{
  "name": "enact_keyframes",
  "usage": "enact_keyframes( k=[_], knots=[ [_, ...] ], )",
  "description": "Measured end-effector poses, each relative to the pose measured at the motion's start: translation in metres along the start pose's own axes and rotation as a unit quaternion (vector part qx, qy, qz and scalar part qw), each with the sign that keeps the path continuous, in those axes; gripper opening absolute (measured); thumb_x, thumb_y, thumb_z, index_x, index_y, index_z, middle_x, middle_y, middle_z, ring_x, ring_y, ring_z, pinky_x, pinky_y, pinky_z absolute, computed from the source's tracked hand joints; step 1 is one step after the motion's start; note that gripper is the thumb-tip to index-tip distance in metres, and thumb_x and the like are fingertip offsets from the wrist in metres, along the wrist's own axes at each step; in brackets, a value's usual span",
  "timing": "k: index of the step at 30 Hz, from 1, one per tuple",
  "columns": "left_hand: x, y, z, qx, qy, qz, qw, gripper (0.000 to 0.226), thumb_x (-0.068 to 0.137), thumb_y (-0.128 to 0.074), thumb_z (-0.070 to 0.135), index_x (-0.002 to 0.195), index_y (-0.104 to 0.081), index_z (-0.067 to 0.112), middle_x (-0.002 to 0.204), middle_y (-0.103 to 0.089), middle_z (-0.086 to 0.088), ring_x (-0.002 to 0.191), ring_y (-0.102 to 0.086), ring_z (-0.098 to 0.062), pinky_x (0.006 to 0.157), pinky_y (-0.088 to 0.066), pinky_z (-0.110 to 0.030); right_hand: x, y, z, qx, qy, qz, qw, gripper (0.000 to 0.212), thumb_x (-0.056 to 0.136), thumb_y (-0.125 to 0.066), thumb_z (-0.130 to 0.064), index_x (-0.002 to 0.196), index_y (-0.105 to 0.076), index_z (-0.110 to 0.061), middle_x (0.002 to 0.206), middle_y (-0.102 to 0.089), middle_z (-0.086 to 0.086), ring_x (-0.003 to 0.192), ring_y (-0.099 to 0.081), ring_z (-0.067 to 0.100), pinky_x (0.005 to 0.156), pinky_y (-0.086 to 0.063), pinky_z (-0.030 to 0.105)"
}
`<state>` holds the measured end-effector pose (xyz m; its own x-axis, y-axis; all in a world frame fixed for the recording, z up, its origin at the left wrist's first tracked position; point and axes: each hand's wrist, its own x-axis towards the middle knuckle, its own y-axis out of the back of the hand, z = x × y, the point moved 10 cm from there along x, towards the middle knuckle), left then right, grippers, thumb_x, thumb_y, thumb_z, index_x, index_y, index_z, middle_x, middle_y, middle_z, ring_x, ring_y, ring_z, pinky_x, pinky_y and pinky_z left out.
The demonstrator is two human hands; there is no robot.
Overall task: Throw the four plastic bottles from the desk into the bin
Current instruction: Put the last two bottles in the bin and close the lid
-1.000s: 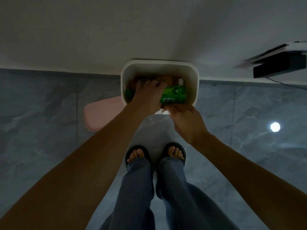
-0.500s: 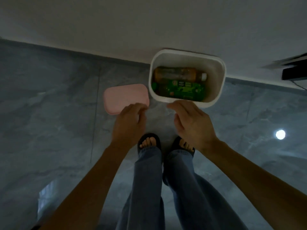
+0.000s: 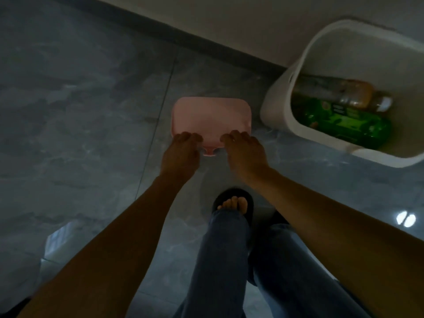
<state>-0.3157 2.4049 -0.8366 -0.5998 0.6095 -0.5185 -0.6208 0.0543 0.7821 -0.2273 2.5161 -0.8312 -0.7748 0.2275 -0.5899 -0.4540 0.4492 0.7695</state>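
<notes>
Both hands, left hand (image 3: 181, 154) and right hand (image 3: 244, 151), curl their fingers over the near edge of the pink bin lid (image 3: 211, 117) lying flat on the grey tiled floor (image 3: 80, 134). Beside it, against the wall, the white bin (image 3: 278, 104) stands open with an orange-labelled bottle (image 3: 339, 92) and a green-labelled bottle (image 3: 344, 122) lying inside.

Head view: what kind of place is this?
Probably an indoor room in a home or office, though I can't tell which. Polished grey marble-look floor tiles meet a plain wall at a dark skirting strip; a small white bin stands by the wall, its pink lid on the floor.
</notes>
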Motion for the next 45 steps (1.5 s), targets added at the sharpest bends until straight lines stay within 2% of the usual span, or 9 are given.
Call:
enact_keyframes(
  k=[8,12,17,23,27,36,39,42,45],
  knots=[
    [0.002,-0.009,0.001,0.085,-0.04,-0.022,0.995,0.015,0.088,-0.065,0.013,0.103,-0.066,0.014,0.104,-0.064,-0.01,0.1,-0.059,-0.033,0.068,-0.048,-0.041,0.01,-0.014,-0.004,-0.022,0.037,-0.017,0.999,0.029,0.092,-0.048,-0.015,0.12,-0.056,-0.01,0.12,-0.058,0.014,0.107,-0.058,0.034,0.07,-0.042,0.038],
    [-0.036,0.033,0.03,0.097,-0.094,-0.016,0.991,0.016,0.085,-0.067,0.004,0.101,-0.067,0.009,0.099,-0.065,-0.013,0.094,-0.06,-0.034,0.071,-0.048,-0.042,-0.029,0.016,-0.012,0.016,0.059,-0.025,0.998,0.031,0.093,-0.05,-0.017,0.123,-0.055,-0.011,0.118,-0.058,0.012,0.104,-0.058,0.032,0.063,-0.033,0.034],
    [-0.101,0.107,0.077,0.133,-0.156,-0.032,0.978,0.015,0.088,-0.065,0.004,0.102,-0.068,0.008,0.096,-0.066,-0.013,0.092,-0.059,-0.035,0.077,-0.048,-0.044,-0.105,0.087,-0.032,0.054,0.111,-0.009,0.992,0.033,0.087,-0.062,-0.011,0.119,-0.056,-0.018,0.102,-0.061,0.008,0.087,-0.063,0.029,0.06,-0.043,0.033],
    [-0.157,0.179,0.146,0.193,-0.209,-0.139,0.949,0.036,0.087,-0.061,0.003,0.12,-0.061,0.017,0.116,-0.062,-0.003,0.108,-0.056,-0.022,0.093,-0.048,-0.033,-0.2,0.181,-0.051,0.132,0.094,0.057,0.985,0.041,0.083,-0.063,-0.049,0.116,-0.05,-0.029,0.1,-0.064,-0.005,0.083,-0.063,0.014,0.068,-0.054,0.029],
    [-0.166,0.217,0.206,0.237,-0.263,-0.17,0.92,0.034,0.089,-0.063,0.009,0.121,-0.058,0.021,0.117,-0.061,0.001,0.11,-0.055,-0.019,0.095,-0.045,-0.032,-0.248,0.225,-0.04,0.152,0.017,0.135,0.979,0.04,0.087,-0.056,-0.06,0.111,-0.055,-0.028,0.104,-0.065,-0.007,0.089,-0.062,0.009,0.068,-0.039,0.018],
    [-0.152,0.241,0.349,0.268,-0.403,-0.101,0.869,0.029,0.089,-0.071,0.015,0.117,-0.068,0.02,0.124,-0.066,0.0,0.119,-0.055,-0.02,0.107,-0.04,-0.034,-0.293,0.27,0.04,0.212,-0.169,0.237,0.933,0.024,0.089,-0.059,-0.046,0.099,-0.062,-0.024,0.087,-0.066,-0.006,0.066,-0.058,0.006,0.061,-0.049,0.019],
    [-0.15,0.242,0.378,0.206,-0.43,-0.045,0.878,0.036,0.086,-0.074,0.011,0.121,-0.069,0.016,0.144,-0.052,-0.008,0.141,-0.04,-0.027,0.106,-0.05,-0.04,-0.304,0.264,0.082,0.329,-0.244,0.274,0.87,0.019,0.087,-0.062,-0.046,0.096,-0.065,-0.029,0.085,-0.071,-0.012,0.072,-0.067,0.002,0.064,-0.055,0.018],
    [-0.145,0.233,0.39,0.147,-0.425,-0.014,0.893,0.062,0.087,-0.07,0.023,0.145,-0.047,0.016,0.161,-0.029,-0.012,0.147,-0.035,-0.032,0.088,-0.06,-0.039,-0.309,0.232,0.111,0.495,-0.337,0.259,0.758,0.027,0.082,-0.061,-0.057,0.094,-0.065,-0.033,0.081,-0.071,-0.019,0.073,-0.067,-0.007,0.06,-0.047,0.009],
    [-0.132,0.205,0.387,0.132,-0.401,-0.032,0.906,0.063,0.095,-0.053,0.033,0.153,-0.035,0.016,0.164,-0.027,-0.013,0.146,-0.038,-0.031,0.093,-0.057,-0.038,-0.297,0.192,0.117,0.652,-0.379,0.213,0.621,0.027,0.08,-0.065,-0.047,0.092,-0.07,-0.023,0.083,-0.074,-0.005,0.078,-0.071,0.006,0.071,-0.055,0.024]
  ],
)
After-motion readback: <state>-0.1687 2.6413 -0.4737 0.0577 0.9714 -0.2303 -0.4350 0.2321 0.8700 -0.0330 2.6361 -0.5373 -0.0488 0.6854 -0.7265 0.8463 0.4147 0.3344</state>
